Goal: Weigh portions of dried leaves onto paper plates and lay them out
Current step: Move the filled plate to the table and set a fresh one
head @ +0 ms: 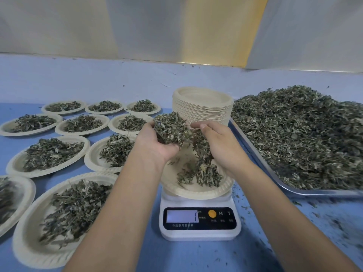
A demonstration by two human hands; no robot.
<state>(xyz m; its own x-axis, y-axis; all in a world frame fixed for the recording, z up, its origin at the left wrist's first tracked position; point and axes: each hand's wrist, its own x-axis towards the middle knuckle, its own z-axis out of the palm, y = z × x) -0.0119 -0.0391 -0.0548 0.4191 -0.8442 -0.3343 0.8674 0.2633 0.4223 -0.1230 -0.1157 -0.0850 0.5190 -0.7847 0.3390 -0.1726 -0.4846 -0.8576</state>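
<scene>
Blue sheeting covers the counter [196, 258], smooth and dusted with leaf crumbs on the right; behind it stands a pale wall with a yellowish band.

At centre, above a white digital scale [200, 232], the left grip [157, 143] is turned palm up and cupped, and the right grip [219, 148] faces it with its thumb on top. Both are closed around one clump of dried leaves [170, 130], crinkled, grey-green and twiggy. The clump's long axis runs from the far left, between the palms, down to the near right, where a loose trail of leaves reaches a round, cream paper plate [188, 194] with a crimped rim, sitting on the scale. The lit display shows a single stroke at its right end.

Just beyond the hands rises a tall stack of empty plates [202, 110], their edges making fine ridges. To the right, a shiny metal tray [253, 152] holds a large heap of leaves [304, 134]; its long edge runs from far left to near right. On the left, ten filled plates [15, 165] lie in rough rows, each with a small mound.
</scene>
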